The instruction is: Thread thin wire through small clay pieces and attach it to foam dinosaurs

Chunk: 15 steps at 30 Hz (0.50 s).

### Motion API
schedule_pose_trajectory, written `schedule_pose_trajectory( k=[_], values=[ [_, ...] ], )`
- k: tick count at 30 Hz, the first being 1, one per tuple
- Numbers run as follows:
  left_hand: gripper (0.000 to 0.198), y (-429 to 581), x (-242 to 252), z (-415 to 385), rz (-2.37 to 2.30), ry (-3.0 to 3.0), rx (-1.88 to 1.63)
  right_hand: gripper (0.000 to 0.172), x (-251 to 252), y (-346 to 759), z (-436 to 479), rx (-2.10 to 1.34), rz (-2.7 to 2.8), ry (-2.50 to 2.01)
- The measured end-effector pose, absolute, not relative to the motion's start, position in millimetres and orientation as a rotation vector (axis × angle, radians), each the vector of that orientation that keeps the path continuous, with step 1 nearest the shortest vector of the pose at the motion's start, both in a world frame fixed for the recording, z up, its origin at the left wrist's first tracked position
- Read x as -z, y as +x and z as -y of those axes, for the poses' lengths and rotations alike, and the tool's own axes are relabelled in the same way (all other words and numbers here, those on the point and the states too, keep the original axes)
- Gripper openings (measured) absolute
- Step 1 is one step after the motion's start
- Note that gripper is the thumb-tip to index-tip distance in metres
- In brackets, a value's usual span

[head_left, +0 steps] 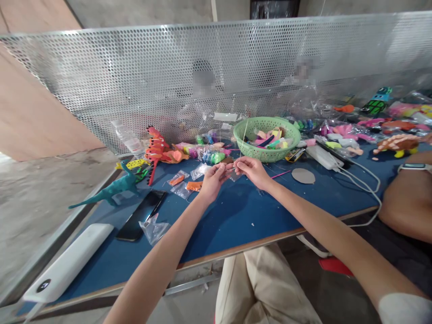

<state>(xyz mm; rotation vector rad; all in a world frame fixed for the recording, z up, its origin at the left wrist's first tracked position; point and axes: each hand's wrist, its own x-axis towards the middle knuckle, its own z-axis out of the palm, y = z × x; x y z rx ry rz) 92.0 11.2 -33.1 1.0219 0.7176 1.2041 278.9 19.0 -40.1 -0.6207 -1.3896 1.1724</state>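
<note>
Over the blue table (232, 225), my two hands almost meet, fingertips pinched. A thin pale wire (244, 137) rises from the fingers of my right hand (254, 172). From my left hand (213, 180) a finer wire (220, 139) sticks up. What lies between the fingertips is too small to make out. More thin wires (259, 191) lie on the table below my right hand. Left of my left hand are an orange clay piece (194, 186) and a small bag of orange clay (177, 180). A green basket (266, 155) of coloured clay pieces stands behind my hands.
At left are a teal dinosaur figure (118, 191), a red spiky figure (158, 150), a phone (140, 216), a white power bank (72, 263) and a bottle (126, 137). A perforated metal panel (145, 76) borders the back. Cables (362, 184) and another person's arm (407, 198) are at right.
</note>
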Motion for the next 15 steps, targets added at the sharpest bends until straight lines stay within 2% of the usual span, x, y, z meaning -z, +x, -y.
schedule_pose_trajectory(
  k=[6,15],
  values=[
    [0.021,98,32,-6,-0.700,0.920,-1.162,0.025,43,276,-18,-1.268,1.318,-0.542],
    [0.033,94,33,-6,-0.797,1.085,-1.129,0.022,31,275,-4,-0.940,1.723,-0.679]
  ],
)
